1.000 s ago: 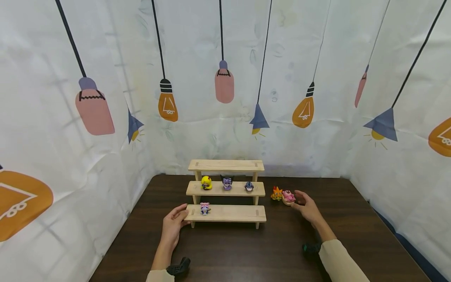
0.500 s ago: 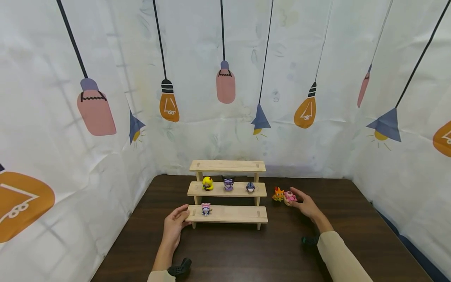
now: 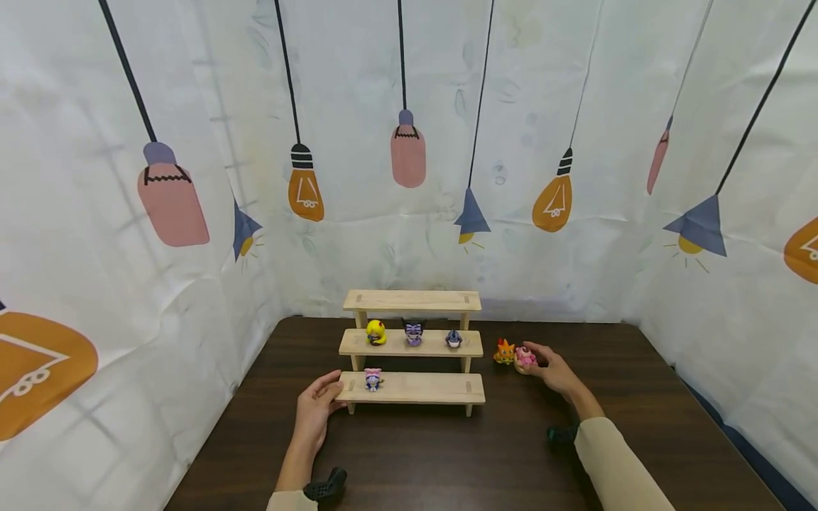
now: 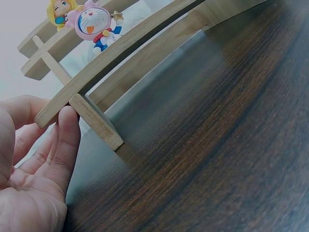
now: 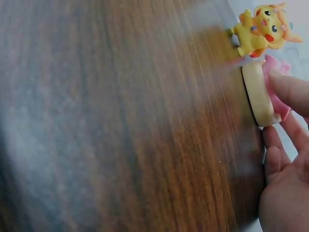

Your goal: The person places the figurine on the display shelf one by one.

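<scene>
My left hand (image 3: 314,406) pinches the left end of the lowest step of a three-tier wooden display stand (image 3: 415,384), thumb above and fingers below. A figurine with a pink hood (image 4: 92,21) stands on that step near the hand. On the middle step are a yellow-haired figurine (image 3: 375,332), a purple figurine with dark ears (image 3: 413,333) and a small blue-grey figurine (image 3: 454,339). Right of the stand, my right hand (image 3: 557,369) grips a pink figurine (image 5: 275,89) on a cream round base, thumb on its near side. A yellow-orange figurine (image 5: 260,31) stands right beside it.
The stand and the loose figurines are on a dark wood-grain table (image 3: 422,454). A white curtain (image 3: 358,262) printed with hanging lamps encloses the back and both sides. The stand's top step (image 3: 412,300) rises closest to the back curtain.
My right hand has moved slightly left and closed its fingers around the pink figurine, which appears more upright. My left hand has stayed at the stand's lowest step.
</scene>
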Demonstrator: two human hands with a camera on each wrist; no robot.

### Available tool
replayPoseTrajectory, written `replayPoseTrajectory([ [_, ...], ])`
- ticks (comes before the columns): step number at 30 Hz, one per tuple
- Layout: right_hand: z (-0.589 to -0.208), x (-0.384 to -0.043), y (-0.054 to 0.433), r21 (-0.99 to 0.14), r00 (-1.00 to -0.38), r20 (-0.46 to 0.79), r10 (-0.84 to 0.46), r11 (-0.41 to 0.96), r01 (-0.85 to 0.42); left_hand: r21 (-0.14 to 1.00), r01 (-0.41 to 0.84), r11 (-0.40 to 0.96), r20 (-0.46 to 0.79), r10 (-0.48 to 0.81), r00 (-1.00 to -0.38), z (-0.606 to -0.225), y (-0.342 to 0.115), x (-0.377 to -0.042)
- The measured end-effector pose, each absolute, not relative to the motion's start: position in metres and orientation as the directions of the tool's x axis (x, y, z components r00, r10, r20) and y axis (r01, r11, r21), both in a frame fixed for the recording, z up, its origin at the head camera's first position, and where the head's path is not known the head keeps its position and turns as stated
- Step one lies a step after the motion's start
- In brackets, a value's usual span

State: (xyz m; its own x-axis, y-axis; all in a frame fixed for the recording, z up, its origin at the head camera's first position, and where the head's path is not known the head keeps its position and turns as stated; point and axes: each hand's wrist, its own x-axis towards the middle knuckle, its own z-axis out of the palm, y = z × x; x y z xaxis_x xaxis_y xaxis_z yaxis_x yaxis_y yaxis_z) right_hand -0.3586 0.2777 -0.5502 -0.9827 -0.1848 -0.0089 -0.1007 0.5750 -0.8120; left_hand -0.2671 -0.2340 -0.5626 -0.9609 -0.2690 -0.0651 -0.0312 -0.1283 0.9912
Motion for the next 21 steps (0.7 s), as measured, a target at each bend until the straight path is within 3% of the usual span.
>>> replayPoseTrajectory([
  [21, -0.5553, -0.3551, 0.2815, -0.866, -0.996, 0.025, -0.085, 0.496, -0.064, 0.99, -0.015, -0.143, -0.054, -0.274, -0.96, -0.5631, -0.2331, -0.2668],
])
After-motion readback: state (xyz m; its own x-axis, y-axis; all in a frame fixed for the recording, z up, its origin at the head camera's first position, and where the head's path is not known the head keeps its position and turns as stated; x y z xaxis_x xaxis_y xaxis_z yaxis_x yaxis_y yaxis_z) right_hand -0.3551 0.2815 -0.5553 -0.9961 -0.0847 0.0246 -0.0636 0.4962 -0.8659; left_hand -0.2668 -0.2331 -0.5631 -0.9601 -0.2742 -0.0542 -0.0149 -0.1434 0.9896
